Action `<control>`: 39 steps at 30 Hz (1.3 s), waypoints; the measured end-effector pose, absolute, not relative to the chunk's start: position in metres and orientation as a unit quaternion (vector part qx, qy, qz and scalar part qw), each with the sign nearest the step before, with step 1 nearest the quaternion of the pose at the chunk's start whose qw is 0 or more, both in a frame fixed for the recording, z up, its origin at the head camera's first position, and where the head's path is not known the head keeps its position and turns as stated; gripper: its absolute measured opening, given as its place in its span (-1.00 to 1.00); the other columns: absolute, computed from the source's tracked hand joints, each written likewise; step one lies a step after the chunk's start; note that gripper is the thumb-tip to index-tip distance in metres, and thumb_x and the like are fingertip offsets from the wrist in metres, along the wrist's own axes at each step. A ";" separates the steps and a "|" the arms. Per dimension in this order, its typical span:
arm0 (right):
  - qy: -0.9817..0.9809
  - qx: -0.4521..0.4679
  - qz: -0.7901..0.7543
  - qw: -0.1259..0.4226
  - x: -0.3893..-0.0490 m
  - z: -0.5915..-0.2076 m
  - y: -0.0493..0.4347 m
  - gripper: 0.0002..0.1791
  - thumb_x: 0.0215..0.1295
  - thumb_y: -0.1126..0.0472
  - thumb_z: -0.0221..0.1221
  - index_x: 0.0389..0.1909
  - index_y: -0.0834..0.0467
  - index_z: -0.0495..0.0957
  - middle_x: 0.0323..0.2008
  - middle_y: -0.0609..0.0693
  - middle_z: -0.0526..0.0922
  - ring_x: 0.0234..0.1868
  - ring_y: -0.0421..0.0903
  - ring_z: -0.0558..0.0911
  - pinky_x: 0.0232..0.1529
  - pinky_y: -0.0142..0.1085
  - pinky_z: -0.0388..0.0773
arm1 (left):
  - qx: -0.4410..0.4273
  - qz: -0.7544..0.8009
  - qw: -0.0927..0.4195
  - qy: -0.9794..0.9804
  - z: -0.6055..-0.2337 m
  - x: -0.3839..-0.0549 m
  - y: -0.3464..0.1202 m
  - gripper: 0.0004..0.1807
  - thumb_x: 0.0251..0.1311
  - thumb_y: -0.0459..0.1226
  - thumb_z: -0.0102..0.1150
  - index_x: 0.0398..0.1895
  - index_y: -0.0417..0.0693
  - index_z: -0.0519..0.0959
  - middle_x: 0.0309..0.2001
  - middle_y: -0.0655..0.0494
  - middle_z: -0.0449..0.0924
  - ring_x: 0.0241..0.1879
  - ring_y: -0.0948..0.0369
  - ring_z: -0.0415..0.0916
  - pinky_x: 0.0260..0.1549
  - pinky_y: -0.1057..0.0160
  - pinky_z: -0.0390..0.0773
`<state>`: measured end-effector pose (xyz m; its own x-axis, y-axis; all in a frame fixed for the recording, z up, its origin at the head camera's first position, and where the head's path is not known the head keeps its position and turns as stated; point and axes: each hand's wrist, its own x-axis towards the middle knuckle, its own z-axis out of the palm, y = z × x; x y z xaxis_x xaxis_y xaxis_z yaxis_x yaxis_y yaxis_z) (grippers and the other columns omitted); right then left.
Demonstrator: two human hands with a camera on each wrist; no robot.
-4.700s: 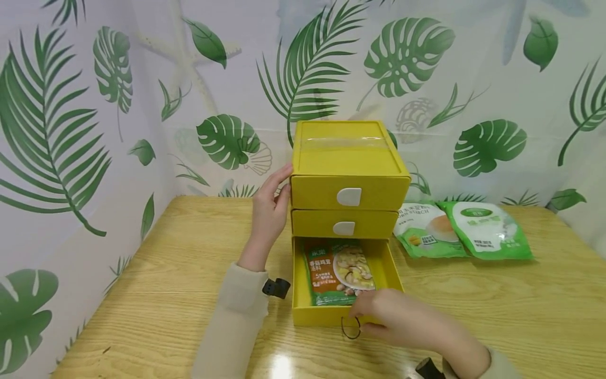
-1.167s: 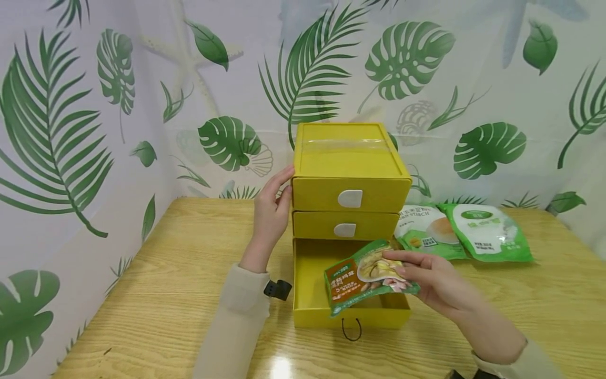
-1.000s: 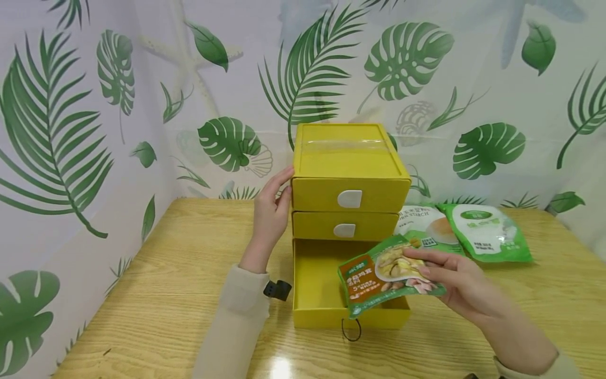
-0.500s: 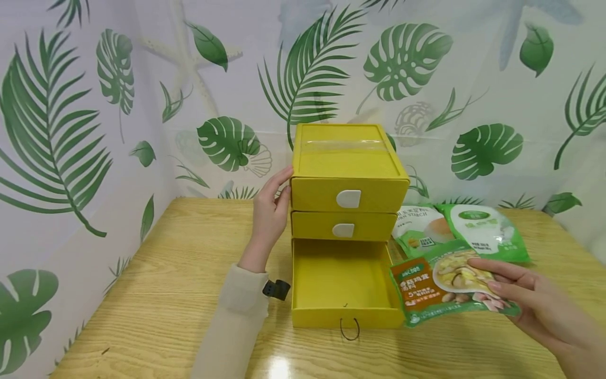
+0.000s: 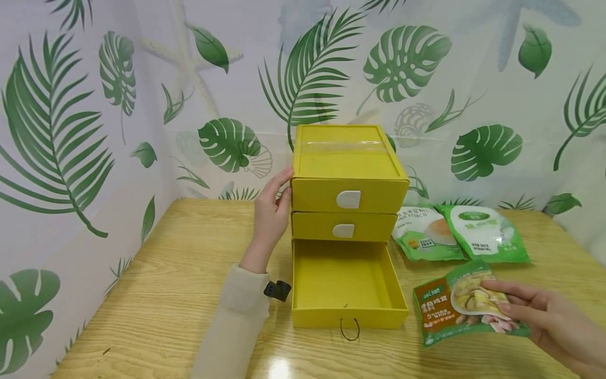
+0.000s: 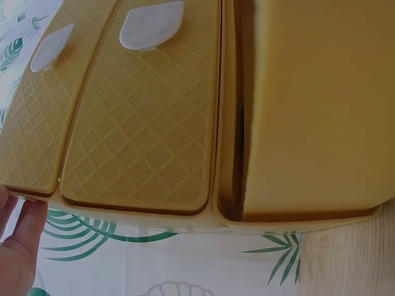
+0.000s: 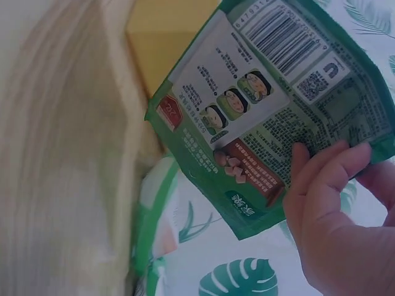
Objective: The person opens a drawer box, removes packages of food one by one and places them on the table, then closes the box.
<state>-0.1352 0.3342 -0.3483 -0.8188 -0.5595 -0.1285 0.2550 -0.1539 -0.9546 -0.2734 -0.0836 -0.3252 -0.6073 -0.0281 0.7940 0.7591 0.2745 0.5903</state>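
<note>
A yellow drawer unit [image 5: 349, 152] stands mid-table, its two upper drawers closed. The bottom drawer [image 5: 349, 317] is pulled out and its inside shows bare, with a thin dark loop [image 5: 350, 330] at its front. My left hand [image 5: 272, 213] rests its fingers against the unit's upper left side; in the left wrist view those fingertips lie at the edge beside the top drawer. To the right of the drawer, my right hand [image 5: 544, 321] pinches a green and brown soup mix packet [image 5: 437, 316] by its right side. The right wrist view shows the packet's printed back [image 7: 247, 123].
Behind the packet, a corn starch bag [image 5: 428, 234] and another green and white bag [image 5: 487, 234] lie on the wooden table [image 5: 199, 252], right of the unit. A leaf-printed cloth [image 5: 322, 68] hangs behind and along the left side.
The right hand has pulled the bottom drawer out by its loop, lifted the soup mix packet out, and carried it right and lower over the table. The left hand has stayed on the unit.
</note>
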 end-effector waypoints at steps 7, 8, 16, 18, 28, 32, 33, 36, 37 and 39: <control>0.793 -0.058 -0.560 0.231 -0.134 -0.359 0.334 -0.65 0.35 0.24 -0.11 0.14 0.06 0.34 0.03 -0.03 0.42 -0.14 -0.25 0.51 -0.22 -0.26 0.52 | -0.255 -0.534 0.368 -0.717 -0.324 -0.273 -0.083 -0.67 0.15 -0.57 -0.08 0.00 -0.32 0.45 0.05 -0.09 0.44 0.05 0.16 0.36 -0.40 0.24 0.57; 0.822 -0.044 -0.523 0.223 -0.133 -0.359 0.333 -0.60 0.34 0.19 -0.08 0.18 0.14 0.29 0.05 0.11 0.40 -0.12 -0.18 0.50 -0.23 -0.24 0.52 | -0.255 -0.532 0.370 -0.718 -0.324 -0.273 -0.083 -0.67 0.15 -0.57 -0.08 0.00 -0.32 0.45 0.04 -0.09 0.44 0.05 0.15 0.36 -0.42 0.23 0.57; 0.921 -0.082 -0.338 0.176 -0.136 -0.367 0.336 -0.45 0.24 0.13 0.06 0.09 0.47 0.26 -0.04 0.42 0.37 -0.33 -0.20 0.46 -0.49 -0.33 0.48 | -0.256 -0.526 0.375 -0.719 -0.326 -0.274 -0.083 -0.67 0.14 -0.57 -0.08 -0.01 -0.33 0.46 0.04 -0.11 0.44 0.05 0.16 0.36 -0.38 0.26 0.57; 0.922 -0.108 -0.326 0.178 -0.137 -0.370 0.338 -0.48 0.23 0.17 0.07 0.06 0.49 0.29 -0.09 0.38 0.42 -0.42 -0.28 0.43 -0.54 -0.36 0.45 | -0.255 -0.526 0.376 -0.719 -0.326 -0.274 -0.084 -0.67 0.14 -0.58 -0.08 -0.01 -0.33 0.46 0.04 -0.11 0.44 0.05 0.16 0.36 -0.36 0.26 0.57; 0.936 -0.128 -0.269 0.189 -0.159 -0.378 0.337 -0.47 0.10 0.19 0.19 0.00 0.47 0.34 -0.10 0.43 0.42 -0.16 0.28 0.45 -0.37 -0.08 0.50 | -0.251 -0.531 0.371 -0.719 -0.325 -0.271 -0.084 -0.67 0.13 -0.59 -0.07 -0.02 -0.35 0.45 0.04 -0.12 0.43 0.05 0.10 0.36 -0.38 0.23 0.57; 0.944 -0.126 -0.246 0.179 -0.165 -0.379 0.335 -0.49 0.06 0.20 0.22 -0.02 0.43 0.37 -0.18 0.35 0.49 -0.23 0.19 0.48 -0.40 -0.11 0.49 | -0.254 -0.535 0.373 -0.714 -0.323 -0.271 -0.084 -0.67 0.11 -0.60 -0.06 -0.03 -0.38 0.45 0.03 -0.15 0.43 0.04 0.05 0.36 -0.42 0.18 0.57; 0.945 -0.124 -0.244 0.180 -0.166 -0.379 0.334 -0.49 0.06 0.21 0.22 -0.03 0.43 0.37 -0.22 0.31 0.51 -0.28 0.12 0.49 -0.43 -0.15 0.47 | -0.255 -0.536 0.373 -0.713 -0.323 -0.271 -0.083 -0.67 0.11 -0.60 -0.06 -0.03 -0.38 0.45 0.03 -0.16 0.43 0.04 0.04 0.36 -0.42 0.17 0.57; 0.946 -0.115 -0.240 0.187 -0.168 -0.379 0.332 -0.50 0.05 0.22 0.22 -0.03 0.42 0.37 -0.26 0.22 0.54 -0.34 0.02 0.46 -0.46 -0.20 0.44 | -0.254 -0.536 0.372 -0.714 -0.323 -0.271 -0.083 -0.67 0.12 -0.60 -0.06 -0.02 -0.37 0.45 0.04 -0.15 0.43 0.05 0.06 0.36 -0.39 0.19 0.57; 0.946 -0.110 -0.238 0.191 -0.169 -0.379 0.332 -0.49 0.05 0.21 0.22 -0.03 0.42 0.37 -0.27 0.21 0.54 -0.35 0.02 0.46 -0.47 -0.21 0.44 | -0.253 -0.535 0.371 -0.716 -0.323 -0.271 -0.083 -0.67 0.12 -0.60 -0.07 -0.02 -0.36 0.45 0.04 -0.14 0.43 0.05 0.07 0.36 -0.38 0.21 0.57; 0.948 -0.099 -0.231 0.195 -0.169 -0.379 0.331 -0.49 0.05 0.19 0.23 -0.03 0.41 0.37 -0.26 0.21 0.54 -0.32 0.06 0.48 -0.45 -0.18 0.46 | -0.253 -0.535 0.368 -0.717 -0.323 -0.271 -0.083 -0.67 0.13 -0.59 -0.07 -0.01 -0.34 0.45 0.04 -0.12 0.43 0.06 0.10 0.36 -0.35 0.23 0.57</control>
